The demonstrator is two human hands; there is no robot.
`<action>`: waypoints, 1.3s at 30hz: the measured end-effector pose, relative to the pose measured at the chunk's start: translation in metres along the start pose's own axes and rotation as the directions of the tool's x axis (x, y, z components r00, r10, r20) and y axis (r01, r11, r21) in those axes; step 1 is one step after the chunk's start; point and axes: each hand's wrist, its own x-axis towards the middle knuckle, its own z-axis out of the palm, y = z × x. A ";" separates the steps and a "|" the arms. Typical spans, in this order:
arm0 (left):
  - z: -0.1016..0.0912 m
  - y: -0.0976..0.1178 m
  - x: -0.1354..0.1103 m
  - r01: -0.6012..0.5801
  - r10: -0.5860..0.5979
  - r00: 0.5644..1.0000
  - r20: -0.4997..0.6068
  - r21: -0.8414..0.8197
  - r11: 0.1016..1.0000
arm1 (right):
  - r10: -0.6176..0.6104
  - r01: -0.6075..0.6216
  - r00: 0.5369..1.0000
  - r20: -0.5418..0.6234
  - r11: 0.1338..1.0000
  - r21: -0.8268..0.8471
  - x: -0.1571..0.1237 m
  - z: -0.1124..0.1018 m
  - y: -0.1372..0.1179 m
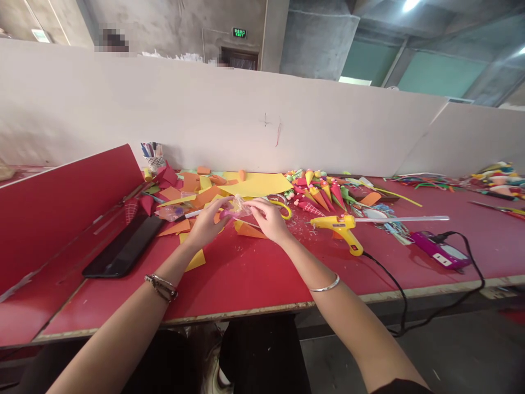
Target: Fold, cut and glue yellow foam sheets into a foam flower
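Both my hands meet over the middle of the red table (254, 279). My left hand (209, 221) and my right hand (266, 218) pinch a small clear plastic bag (239, 206) between them, fingers closed on it. What the bag holds is too small to make out; something pink shows under it. Orange and yellow foam pieces (246, 229) lie just beneath my hands. A bracelet sits on each wrist.
A yellow glue gun (342, 229) with a clear stick lies right of my hands, its black cord running off the front edge. Small foam cones (320, 194), a yellow sheet (256, 184), scissors (283, 207), a pen cup (153, 156), a black phone (125, 246) and a purple power strip (441, 253) surround them.
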 end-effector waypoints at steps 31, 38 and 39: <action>0.006 0.017 -0.001 0.318 -0.280 0.948 0.151 -0.470 0.823 | 0.027 -0.056 0.991 0.131 0.972 0.229 0.000 0.010 -0.003; 0.013 0.022 -0.003 0.362 -0.325 0.929 0.177 -0.615 0.700 | 0.019 -0.036 0.995 0.093 0.982 0.183 0.002 0.008 -0.008; 0.014 0.022 -0.003 0.359 -0.327 0.929 0.175 -0.644 0.676 | 0.013 -0.029 0.995 0.098 0.985 0.168 0.002 0.008 -0.009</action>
